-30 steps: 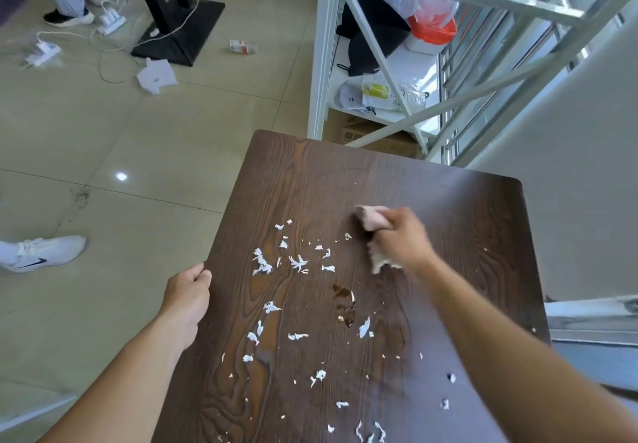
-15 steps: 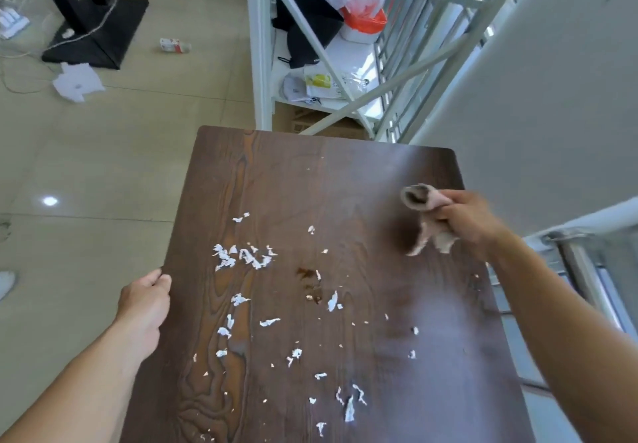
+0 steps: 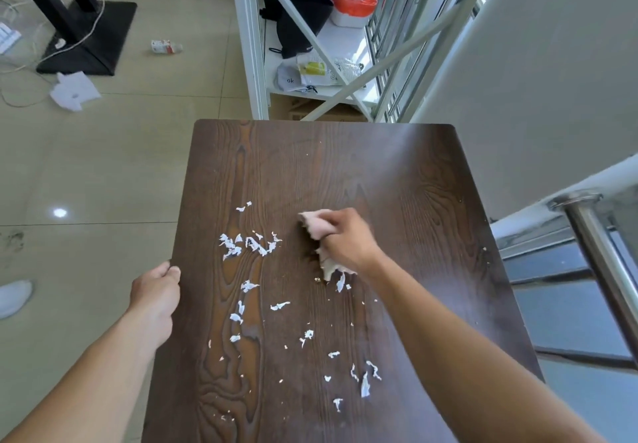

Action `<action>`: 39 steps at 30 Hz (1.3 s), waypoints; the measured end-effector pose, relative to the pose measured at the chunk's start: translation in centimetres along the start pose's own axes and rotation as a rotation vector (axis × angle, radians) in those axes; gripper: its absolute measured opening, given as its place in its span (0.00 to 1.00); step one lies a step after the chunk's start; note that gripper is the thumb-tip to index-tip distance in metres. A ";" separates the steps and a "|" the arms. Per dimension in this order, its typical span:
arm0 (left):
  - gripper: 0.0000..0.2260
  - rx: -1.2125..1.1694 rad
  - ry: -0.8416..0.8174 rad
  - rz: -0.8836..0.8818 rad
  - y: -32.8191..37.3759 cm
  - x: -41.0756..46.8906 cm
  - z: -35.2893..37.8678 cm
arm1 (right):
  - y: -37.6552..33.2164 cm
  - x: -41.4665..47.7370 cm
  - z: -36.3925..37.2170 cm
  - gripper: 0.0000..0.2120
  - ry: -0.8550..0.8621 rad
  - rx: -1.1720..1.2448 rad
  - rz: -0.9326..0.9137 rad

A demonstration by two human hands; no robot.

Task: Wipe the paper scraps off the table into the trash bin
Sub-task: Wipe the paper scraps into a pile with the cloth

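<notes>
My right hand (image 3: 345, 240) is closed around a crumpled pinkish cloth (image 3: 316, 227), fingers curled tight over it, and the cloth presses down on the dark wood-grain table (image 3: 397, 173) near its middle. A loose tail of the cloth hangs out below my palm and touches the tabletop just beside a few small scraps.

My left hand (image 3: 155, 299) rests at the table's left edge, fingers bent loosely with the fingertips against the rim. It holds nothing; whether it actually grips the edge or only leans on it I cannot tell.

The white paper scraps (image 3: 248, 244) lie scattered over the table. The thickest cluster sits to the left of the cloth, apart from it; more bits trail down the left-centre of the board, and another group lies nearer to me, beside my right forearm. I see no trash bin from here.

Beyond the far edge of the table stands a white metal shelf (image 3: 253, 39) holding a black bag (image 3: 297, 18), an orange container in clear plastic (image 3: 355, 2) and some packets (image 3: 321, 70). One grey packet shows the letters "ok"; the print on the others is too small to read. A small carton (image 3: 165, 46) lies on the tiled floor (image 3: 103, 173), its label unreadable, near a black stand base (image 3: 93, 39) and a white sheet of paper (image 3: 74, 90).
</notes>
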State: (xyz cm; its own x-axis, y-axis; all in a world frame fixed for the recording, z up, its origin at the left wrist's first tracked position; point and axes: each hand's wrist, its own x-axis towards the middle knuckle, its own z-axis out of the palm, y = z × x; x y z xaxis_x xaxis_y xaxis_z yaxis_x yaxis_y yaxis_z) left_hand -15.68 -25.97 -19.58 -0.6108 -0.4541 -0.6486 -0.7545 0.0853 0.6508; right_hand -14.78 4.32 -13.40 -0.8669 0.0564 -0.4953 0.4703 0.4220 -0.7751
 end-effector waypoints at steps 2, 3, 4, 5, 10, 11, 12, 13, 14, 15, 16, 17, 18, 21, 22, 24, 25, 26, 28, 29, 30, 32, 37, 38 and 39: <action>0.21 -0.008 -0.013 -0.007 0.1 -0.1 0.0 | -1.5 -0.8 1.0 0.26 -0.128 0.047 0.018; 0.21 -0.014 -0.017 -0.014 0.2 -0.1 -0.1 | -1.8 -1.4 0.5 0.25 -0.156 0.075 0.021; 0.21 -0.017 -0.022 -0.019 0.3 -0.2 -0.1 | -1.8 -2.3 -0.7 0.24 -0.144 0.091 0.018; 0.21 -0.022 -0.023 -0.020 0.3 -0.2 -0.2 | -1.4 -3.4 -2.2 0.22 -0.098 0.096 0.015; 0.21 -0.013 -0.009 0.010 0.4 -0.9 -0.1 | 3.6 -11.6 -10.7 0.10 0.282 -0.047 0.108; 0.21 -0.006 -0.007 0.013 0.5 -1.1 -0.1 | 5.1 -13.1 -11.0 0.08 0.318 -0.085 0.180; 0.20 0.001 -0.008 0.018 0.6 -1.3 -0.1 | 6.4 -14.1 -10.6 0.07 0.343 -0.098 0.246; 0.20 0.006 -0.010 0.023 0.7 -1.4 -0.1 | 7.9 -14.5 -9.8 0.08 0.371 -0.128 0.297; 0.20 0.007 -0.011 0.028 0.8 -1.5 -0.2 | 9.2 -14.5 -8.6 0.11 0.401 -0.150 0.304; 0.20 0.004 -0.012 0.028 0.8 -1.5 -0.2 | 10.1 -14.0 -7.1 0.16 0.426 -0.179 0.285; 0.20 0.003 -0.012 0.030 0.8 -1.5 -0.3 | 11.1 -13.0 -5.4 0.20 0.435 -0.215 0.266; 0.20 0.003 -0.013 0.027 0.8 -1.5 -0.3 | 11.1 -11.8 -3.4 0.24 0.452 -0.241 0.252; 0.20 0.002 -0.013 0.026 0.8 -1.5 -0.3 | 10.1 -10.8 -1.3 0.25 0.458 -0.238 0.243; 0.19 -0.021 -0.012 0.036 0.8 -1.7 -0.1 | 5.1 -8.5 4.5 0.18 0.446 -0.196 0.190; 0.18 -0.024 -0.007 0.037 0.8 -1.8 -0.1 | 3.1 -7.8 6.2 0.17 0.430 -0.191 0.177; 0.18 -0.027 0.000 0.037 0.8 -1.9 0.0 | 0.3 -6.1 9.1 0.16 0.382 -0.182 0.155; 0.18 -0.018 0.003 0.042 0.8 -2.0 0.0 | -0.8 -5.3 10.0 0.17 0.344 -0.171 0.135; 0.18 -0.006 0.002 0.045 0.8 -1.9 0.0 | -1.6 -4.6 10.5 0.18 0.289 -0.143 0.111; 0.19 0.000 0.001 0.035 0.8 -1.8 -0.1 | -3.2 -4.4 10.3 0.20 0.230 -0.008 0.048; 0.20 0.002 -0.004 0.028 0.8 -1.5 -0.1 | -3.5 -5.0 9.4 0.20 0.236 0.067 0.022; 0.20 -0.001 -0.008 0.021 0.8 -1.4 -0.1 | -3.6 -6.1 8.0 0.19 0.247 0.152 0.002; 0.20 -0.012 -0.013 0.008 0.8 -1.4 -0.2 | -3.2 -8.8 4.1 0.19 0.264 0.323 -0.024; 0.20 -0.012 -0.016 0.046 0.6 -1.1 0.0 | 1.5 -15.0 -9.2 0.16 0.329 0.481 -0.037; 0.21 -0.027 -0.018 0.051 0.4 -0.9 0.1 | 2.9 -15.5 -11.4 0.15 0.352 0.450 0.009; 0.21 -0.034 -0.021 0.055 0.2 -0.5 0.1 | 4.2 -15.6 -13.3 0.15 0.389 0.400 0.050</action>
State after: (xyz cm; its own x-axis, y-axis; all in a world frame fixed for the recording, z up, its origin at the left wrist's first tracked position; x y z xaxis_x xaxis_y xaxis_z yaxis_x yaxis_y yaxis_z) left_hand -15.51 -25.62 -19.16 -0.6563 -0.4304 -0.6197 -0.7114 0.0793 0.6983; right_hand -1.48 17.24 -3.73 -0.8035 0.4292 -0.4126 0.4725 0.0383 -0.8805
